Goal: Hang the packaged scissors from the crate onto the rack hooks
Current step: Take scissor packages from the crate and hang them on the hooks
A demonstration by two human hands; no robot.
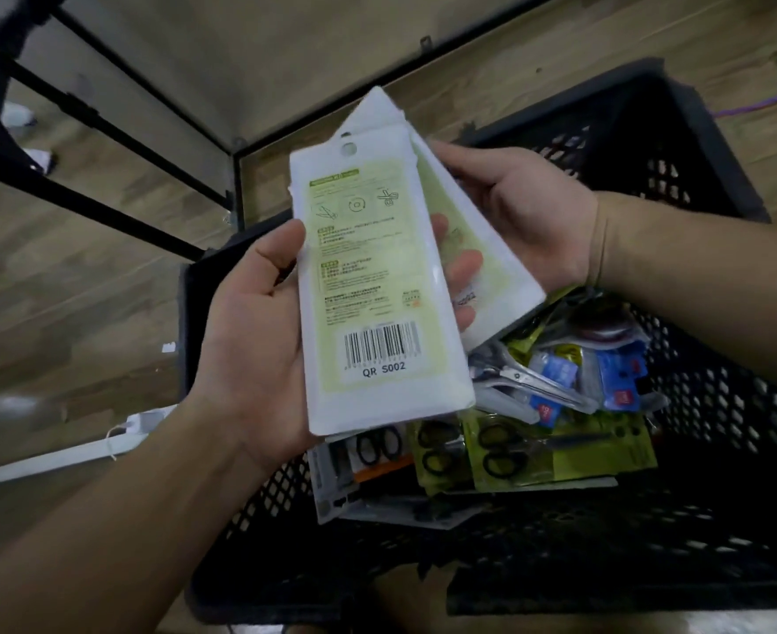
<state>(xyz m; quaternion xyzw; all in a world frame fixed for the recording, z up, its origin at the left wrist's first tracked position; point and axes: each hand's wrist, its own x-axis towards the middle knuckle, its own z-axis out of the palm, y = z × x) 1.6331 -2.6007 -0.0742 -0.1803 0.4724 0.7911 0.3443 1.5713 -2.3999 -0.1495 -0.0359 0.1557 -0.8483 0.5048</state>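
Observation:
My left hand (pixel 258 331) grips a white and pale green scissors package (pixel 377 286), back side up, with a barcode and a round hang hole at its top. Behind it, my right hand (pixel 528 212) holds a second, similar package (pixel 491 286) tilted to the right. Both packages are held above the black perforated crate (pixel 715 418). Inside the crate lie several more packaged scissors (pixel 514 450), some on yellow-green cards with black handles, some in blue and clear wrapping.
A black metal rack frame (pixel 103 121) stands at the upper left on the wood-look floor (pixel 57 286). A white strip (pixel 57 459) lies on the floor at the left. A purple cable (pixel 761 102) runs at the upper right.

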